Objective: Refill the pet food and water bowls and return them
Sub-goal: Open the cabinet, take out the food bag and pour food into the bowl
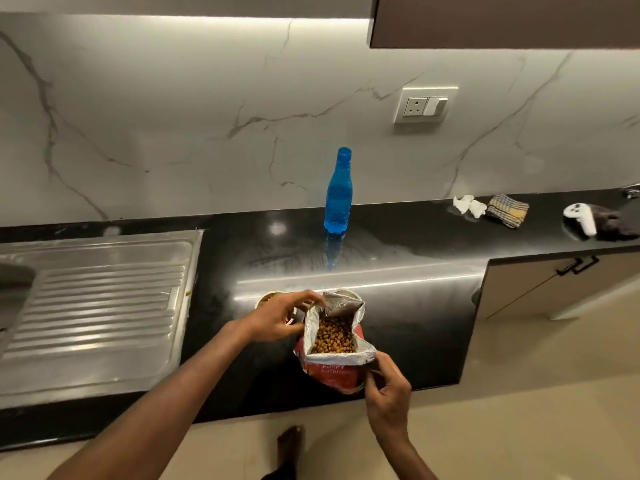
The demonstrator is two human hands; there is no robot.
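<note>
A kitchen with a white marble-patterned wall and a glossy black stone countertop. A ribbed stainless-steel sink drainboard is set into the counter at the left. Near the counter's front edge stands an open red and silver pet food bag, its mouth spread wide, showing brown kibble inside. The left hand pinches the far edge of the bag's mouth with curled fingertips. The right hand grips the near corner of the bag's rim between thumb and fingers. Just behind the bag and left hand, two round metal bowls sit on the counter, mostly hidden. Further back, an upright translucent blue plastic water bottle stands near the wall. At the far right lie crumpled white tissue, a folded checked cloth and a white handheld controller.
</note>
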